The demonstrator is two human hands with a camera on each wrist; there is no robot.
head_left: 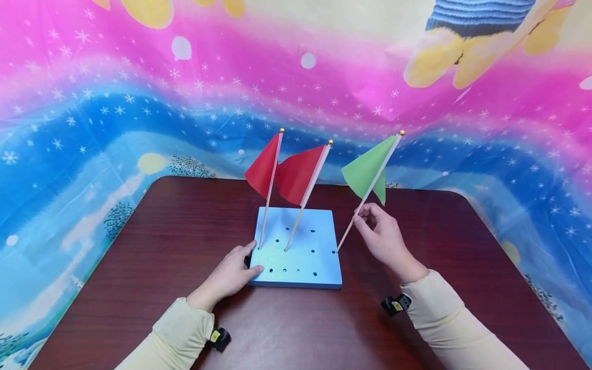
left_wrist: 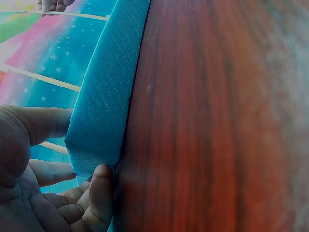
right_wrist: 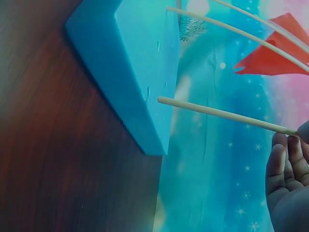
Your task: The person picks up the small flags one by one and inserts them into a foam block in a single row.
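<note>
A light-blue board [head_left: 300, 262] with several small holes lies on the table. Two red flags [head_left: 262, 169] [head_left: 302, 174] on thin wooden sticks stand in it, one at the left edge, one near the middle, both leaning right. My left hand [head_left: 231, 272] grips the board's left edge, thumb on top and fingers against the side. With thumb and fingertips, my right hand [head_left: 381, 234] pinches the stick of a green flag [head_left: 370, 167], tilted to the right. In the right wrist view that stick's lower end [right_wrist: 161, 100] shows whole, close to a hole by the board's right edge.
The dark reddish-brown wooden table [head_left: 162, 246] has rounded far corners. Behind it hangs a printed backdrop [head_left: 277, 87] in pink and blue with snowflakes. A small black camera sits at each wrist, by the cream sleeves [head_left: 453, 318].
</note>
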